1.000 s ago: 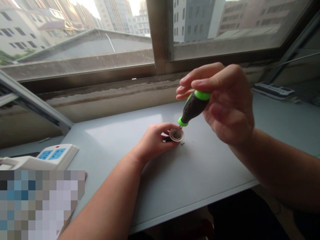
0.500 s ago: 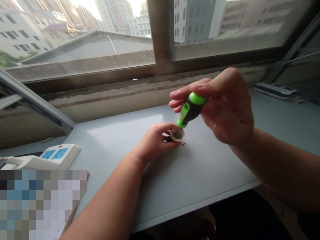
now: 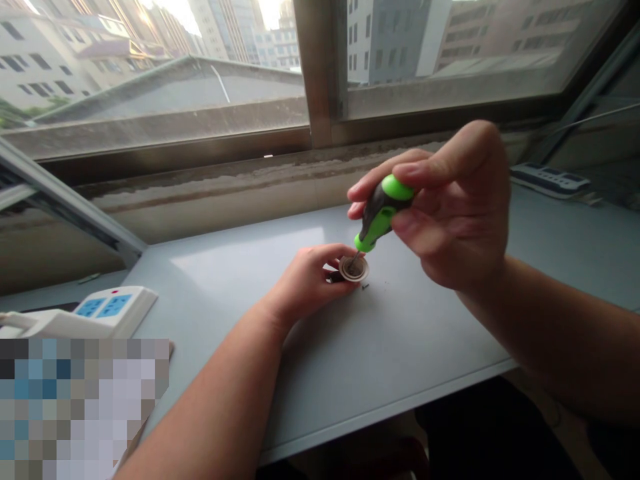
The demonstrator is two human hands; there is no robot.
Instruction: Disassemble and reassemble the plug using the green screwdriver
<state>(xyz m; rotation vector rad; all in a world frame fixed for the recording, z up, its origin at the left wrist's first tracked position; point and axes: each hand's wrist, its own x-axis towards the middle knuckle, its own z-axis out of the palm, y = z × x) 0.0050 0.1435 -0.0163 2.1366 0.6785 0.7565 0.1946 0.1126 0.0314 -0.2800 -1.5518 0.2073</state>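
My left hand point(image 3: 317, 280) is closed around a small round cup-shaped part point(image 3: 361, 275) with a pale rim and a dark side piece, holding it on the table. Its open, ringed end faces up toward me. In my right hand point(image 3: 450, 220) is a green and black screwdriver point(image 3: 379, 213), its handle pinched near the butt end between thumb and fingers. The thin shaft slants down into the part's open end, so its tip is hidden. A small dark screw point(image 3: 365, 287) lies on the table just beside the part.
The pale grey table point(image 3: 380, 373) runs up to the wall under a window. A white power strip point(image 3: 117, 310) with blue sockets stands at the left, above a blurred-out patch. Another power strip point(image 3: 550, 180) lies at the back right.
The screwdriver handle has turned in my right hand, whose fingers have shifted their grip around it. My left hand still holds the part in the same place.
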